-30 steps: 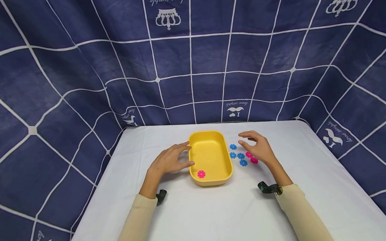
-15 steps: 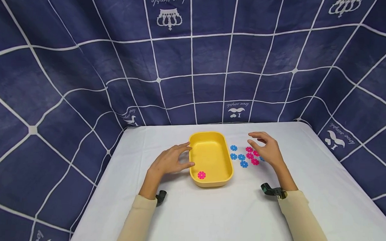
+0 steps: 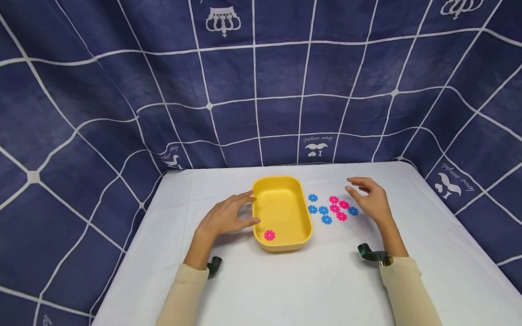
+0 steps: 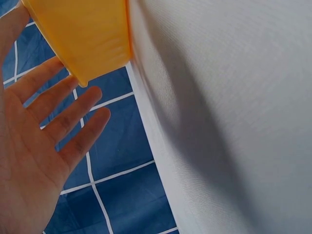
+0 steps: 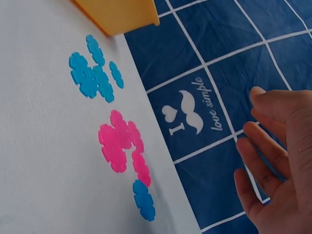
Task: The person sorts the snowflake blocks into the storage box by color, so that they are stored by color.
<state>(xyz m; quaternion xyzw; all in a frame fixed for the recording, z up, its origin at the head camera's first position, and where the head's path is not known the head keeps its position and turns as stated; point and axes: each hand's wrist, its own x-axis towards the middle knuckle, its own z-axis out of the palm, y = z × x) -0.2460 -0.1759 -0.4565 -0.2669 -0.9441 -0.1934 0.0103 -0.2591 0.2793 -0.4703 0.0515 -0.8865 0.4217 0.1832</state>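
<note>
A yellow plastic tray (image 3: pixel 285 209) sits mid-table with one pink snowflake-shaped disc (image 3: pixel 269 235) in its near left corner. My left hand (image 3: pixel 226 216) is at the tray's left side, fingers spread and nearly straight, with fingertips and thumb right at the rim. To the right of the tray lie several blue notched discs (image 3: pixel 323 210), then a cluster of pink discs (image 3: pixel 334 208), then a single blue disc (image 3: pixel 353 211). My right hand (image 3: pixel 372 200) hovers just beyond that last disc, fingers loosely bent. The right wrist view shows nothing between its fingers (image 5: pixel 263 158).
A white cloth (image 3: pixel 282 293) covers the table. Dark blue curtains (image 3: pixel 281 72) with white grid lines hang behind and along both sides. Each wrist carries a small black camera, the right one (image 3: pixel 370 253) standing out over the cloth.
My right hand has drawn back to the right, away from the discs, uncovering pink ones and the single blue one. My left hand keeps its place at the tray.
</note>
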